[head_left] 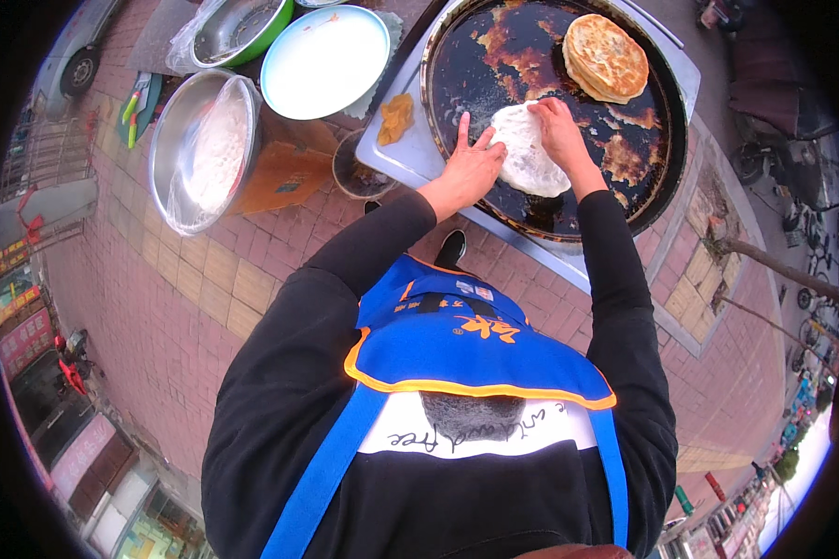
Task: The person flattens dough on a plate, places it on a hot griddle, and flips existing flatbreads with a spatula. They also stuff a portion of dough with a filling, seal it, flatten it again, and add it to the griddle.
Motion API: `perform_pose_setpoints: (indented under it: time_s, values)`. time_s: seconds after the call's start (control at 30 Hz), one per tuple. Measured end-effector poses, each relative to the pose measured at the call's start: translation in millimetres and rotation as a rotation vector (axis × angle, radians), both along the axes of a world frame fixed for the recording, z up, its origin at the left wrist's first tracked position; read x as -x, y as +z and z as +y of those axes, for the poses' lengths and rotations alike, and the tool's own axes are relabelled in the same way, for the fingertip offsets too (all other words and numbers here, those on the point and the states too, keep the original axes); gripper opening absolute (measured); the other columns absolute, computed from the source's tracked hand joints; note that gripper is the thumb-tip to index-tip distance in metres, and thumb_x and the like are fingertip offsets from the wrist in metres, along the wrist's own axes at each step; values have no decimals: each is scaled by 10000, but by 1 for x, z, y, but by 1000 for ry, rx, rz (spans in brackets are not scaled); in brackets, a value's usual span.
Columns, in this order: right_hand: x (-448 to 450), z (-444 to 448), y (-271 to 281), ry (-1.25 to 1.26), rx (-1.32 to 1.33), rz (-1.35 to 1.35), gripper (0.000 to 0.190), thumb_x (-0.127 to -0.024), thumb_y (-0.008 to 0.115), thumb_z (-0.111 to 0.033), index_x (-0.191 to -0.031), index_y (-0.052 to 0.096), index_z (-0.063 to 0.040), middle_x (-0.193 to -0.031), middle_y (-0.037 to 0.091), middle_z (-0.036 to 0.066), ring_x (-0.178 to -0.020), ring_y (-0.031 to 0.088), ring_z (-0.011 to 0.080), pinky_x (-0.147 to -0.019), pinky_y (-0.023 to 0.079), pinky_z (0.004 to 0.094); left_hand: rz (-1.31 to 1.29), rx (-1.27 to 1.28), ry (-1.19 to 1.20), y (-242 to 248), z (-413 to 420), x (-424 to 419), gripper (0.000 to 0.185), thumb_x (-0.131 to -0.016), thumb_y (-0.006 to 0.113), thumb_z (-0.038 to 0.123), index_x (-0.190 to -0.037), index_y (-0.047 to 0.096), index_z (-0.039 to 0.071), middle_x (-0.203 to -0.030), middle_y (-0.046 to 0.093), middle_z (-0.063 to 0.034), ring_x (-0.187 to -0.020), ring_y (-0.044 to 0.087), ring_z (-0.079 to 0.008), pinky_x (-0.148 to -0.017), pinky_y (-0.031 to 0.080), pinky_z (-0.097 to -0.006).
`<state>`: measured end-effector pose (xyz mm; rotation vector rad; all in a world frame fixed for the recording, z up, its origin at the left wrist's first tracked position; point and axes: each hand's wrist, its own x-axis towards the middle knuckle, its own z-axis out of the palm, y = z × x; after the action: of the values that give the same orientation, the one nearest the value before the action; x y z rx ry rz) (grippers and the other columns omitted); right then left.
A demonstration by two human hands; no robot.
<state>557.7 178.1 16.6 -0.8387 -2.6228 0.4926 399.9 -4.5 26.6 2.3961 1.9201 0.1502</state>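
A thin white sheet of raw dough (528, 154) lies on a large round griddle pan (454, 77), whose dark surface bears browned, crusty patches. My left hand (472, 168) rests against the dough's left edge, fingers spread. At its upper right edge, my right hand (563, 136) pinches the dough between thumb and fingers. Golden-brown flatbreads (606, 57) sit stacked at the pan's far right, beyond my right hand.
Beside the pan, a folded yellow cloth (396, 119) lies on the metal stand (409, 157). To the left are a steel bowl of dough (155, 154) under plastic film, a white plate (325, 63), a green bowl (262, 45) and a bin (342, 175). A tree trunk (776, 262) stands right.
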Motion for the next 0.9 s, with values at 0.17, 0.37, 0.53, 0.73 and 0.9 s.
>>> perform_pose_setpoints:
  time_s: [0.17,0.37,0.53,0.73,0.9]
  values:
    - [-1,-1,-7,-123,-43,27,272,-843,536,4,-1073,677,-23,-1052,621,133,-1076,575,323,-917,493,391,-3,-8,18,1,2,4,387,-886,519,108,-1257,622,75,-1247,564,-24,-1372,397,-296,-1126,57,-741]
    - [-10,13,-3,-256,142,151,190,-913,527,-53,-998,696,-39,-981,662,181,-916,641,368,-850,521,422,14,-24,28,5,3,11,374,-876,530,92,-1234,633,70,-1227,573,-25,-1371,399,-293,-1126,54,-741]
    - [-48,11,2,-317,272,88,180,-932,543,-94,-1010,701,-57,-971,661,200,-950,648,383,-865,517,433,-19,14,-35,8,0,14,362,-866,540,92,-1211,647,65,-1214,579,-23,-1365,397,-297,-1123,58,-744]
    - [-51,-7,3,-307,218,-117,187,-910,576,-87,-1036,689,-8,-1053,636,223,-996,624,398,-907,495,451,76,-57,36,9,10,22,379,-861,540,88,-1227,638,67,-1218,574,-27,-1373,383,-304,-1124,71,-742]
    - [-25,-15,10,-29,-77,120,193,-915,562,-100,-1038,672,0,-1031,625,203,-961,625,402,-882,502,467,28,46,-64,11,11,20,384,-868,526,91,-1235,637,84,-1219,572,-18,-1373,387,-302,-1128,58,-740]
